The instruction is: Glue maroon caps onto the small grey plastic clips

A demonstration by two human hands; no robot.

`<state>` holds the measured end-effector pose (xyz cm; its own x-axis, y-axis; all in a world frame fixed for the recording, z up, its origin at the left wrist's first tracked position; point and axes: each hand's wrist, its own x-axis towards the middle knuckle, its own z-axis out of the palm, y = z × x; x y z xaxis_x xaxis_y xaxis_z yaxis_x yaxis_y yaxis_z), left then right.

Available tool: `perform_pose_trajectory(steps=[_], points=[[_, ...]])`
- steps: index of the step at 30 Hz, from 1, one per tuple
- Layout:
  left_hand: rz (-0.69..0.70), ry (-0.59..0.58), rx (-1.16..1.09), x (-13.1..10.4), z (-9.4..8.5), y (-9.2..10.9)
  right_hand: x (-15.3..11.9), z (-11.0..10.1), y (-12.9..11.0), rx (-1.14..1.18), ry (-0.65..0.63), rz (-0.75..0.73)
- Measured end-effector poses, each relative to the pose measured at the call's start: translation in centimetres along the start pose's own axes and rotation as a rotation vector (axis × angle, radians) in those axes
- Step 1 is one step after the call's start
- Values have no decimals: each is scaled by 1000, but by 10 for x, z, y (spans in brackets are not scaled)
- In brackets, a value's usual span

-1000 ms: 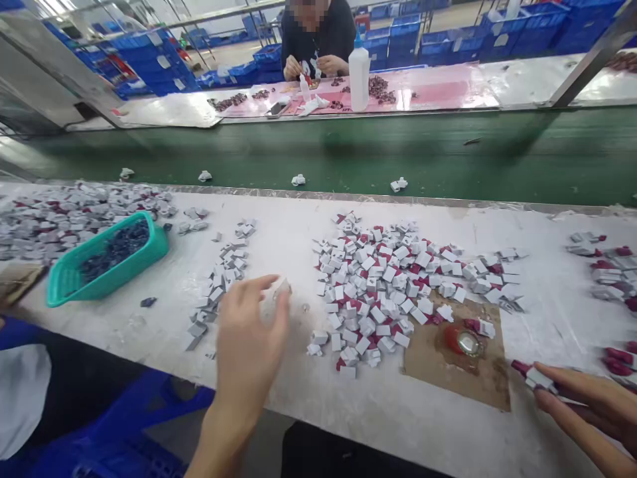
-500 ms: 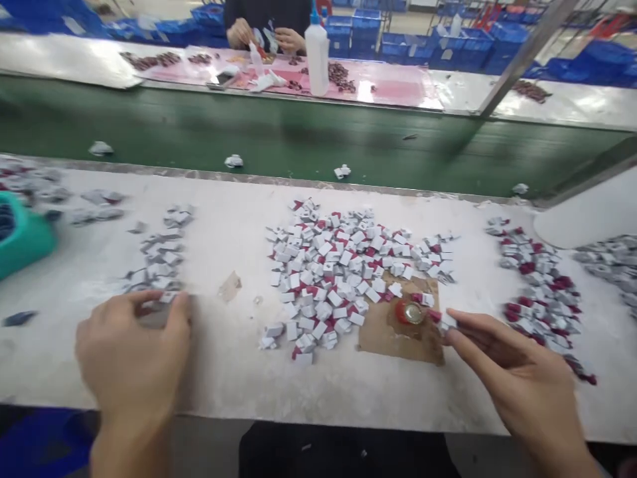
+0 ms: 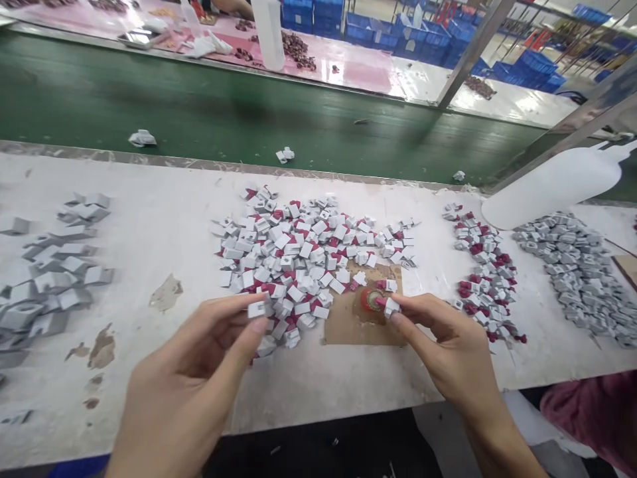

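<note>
Between thumb and forefinger, my left hand (image 3: 194, 372) pinches a small light-grey plastic block (image 3: 257, 309), held over the near left edge of a big pile of grey and dark-red pieces (image 3: 298, 249). My right hand (image 3: 442, 338) pinches a grey piece with a dark-red end (image 3: 390, 306). That piece is beside a small round red-rimmed cap (image 3: 371, 299), which sits on a stained square of brown cardboard (image 3: 348, 325). Whether the red end touches the cap I cannot tell.
Loose grey blocks (image 3: 54, 279) lie at left. On the right are a band of grey-and-red pieces (image 3: 485, 272), a heap of grey pieces (image 3: 572, 279) and a white bottle (image 3: 552, 186). Beyond runs a green conveyor belt (image 3: 199, 106) carrying scattered pieces. A co-worker's arm (image 3: 233, 6) shows at the far bench.
My left hand has come right from the left-hand blocks, carrying one block to the main pile. My right hand keeps its piece, now closer to the cap. The view has shifted to the right.
</note>
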<state>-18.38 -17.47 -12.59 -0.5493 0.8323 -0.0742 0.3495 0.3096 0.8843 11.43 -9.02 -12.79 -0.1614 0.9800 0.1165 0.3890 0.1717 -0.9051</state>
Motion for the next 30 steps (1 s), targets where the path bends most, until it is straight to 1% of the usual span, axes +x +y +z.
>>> perform_pose_trajectory(steps=[2,5,8,10,12,17,21,24,27,30], points=[[-32,-96,-102,0,17,13,1,-1,-2,79,31,30],[-59,-275,-285,-1,47,31,3,-2,-3,324,62,103],[-70,-426,-501,-2,75,48,7,0,-3,536,31,172],[-73,-508,-615,-3,89,58,9,2,-3,599,10,208],[-78,-563,-674,-2,97,66,10,4,-3,619,3,225],[-78,-621,-706,-1,105,73,8,3,0,623,1,225],[-68,-637,-695,0,108,72,7,-2,1,572,-53,203],[-14,-637,-623,1,107,70,9,-7,2,512,-101,177],[58,-643,-537,4,103,69,12,-11,1,521,-141,157],[113,-659,-489,9,97,70,17,-14,-6,509,-165,126]])
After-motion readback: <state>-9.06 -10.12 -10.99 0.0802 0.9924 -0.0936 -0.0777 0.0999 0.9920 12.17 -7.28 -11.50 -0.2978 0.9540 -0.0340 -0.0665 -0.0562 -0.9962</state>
